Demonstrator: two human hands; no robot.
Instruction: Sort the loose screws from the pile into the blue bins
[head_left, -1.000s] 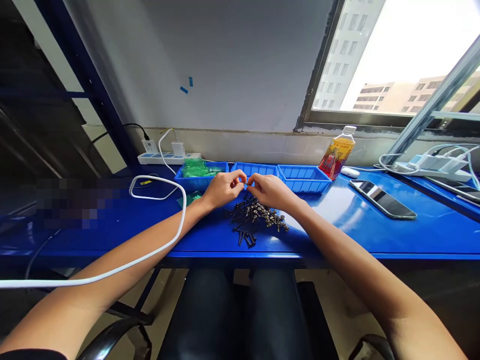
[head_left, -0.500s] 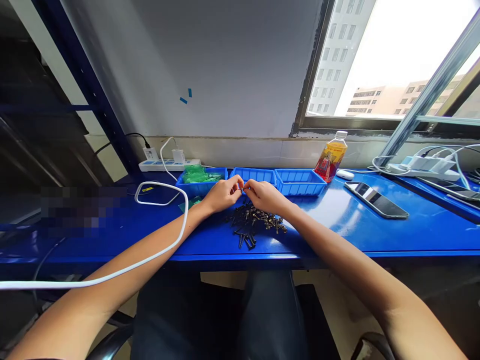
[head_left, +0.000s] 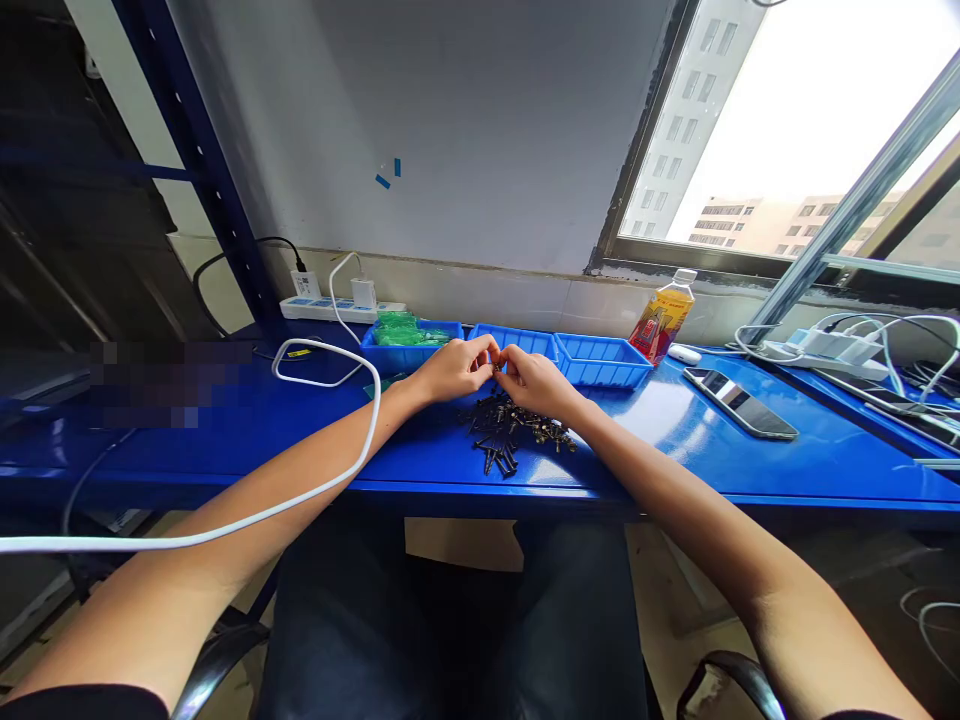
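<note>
My left hand (head_left: 459, 368) and my right hand (head_left: 534, 382) meet over the desk, fingertips close together in a pinch. Between them shows a small screw-like metal piece (head_left: 496, 368), mostly covered by the fingers. Just below lies a heap of dark screws (head_left: 501, 455) mixed with small brassy metal parts (head_left: 551, 430). Behind my hands stand three blue bins in a row: the left bin (head_left: 405, 360) has green plastic bags (head_left: 405, 328) in it, the middle bin (head_left: 517, 340) is partly hidden by my hands, and the right bin (head_left: 604, 365) shows its ribbed inside.
A drink bottle (head_left: 663, 318) stands beside the right bin, near a white earbud case (head_left: 684, 354) and a phone (head_left: 739, 403). Power strips (head_left: 341, 310) lie along the wall. A white cable (head_left: 300, 515) loops across the view over my left forearm. The blue desk (head_left: 660, 460) ends near my lap.
The view has shifted slightly. My fingers have changed their grip around the small piece, and my hands stay together above the heap.
</note>
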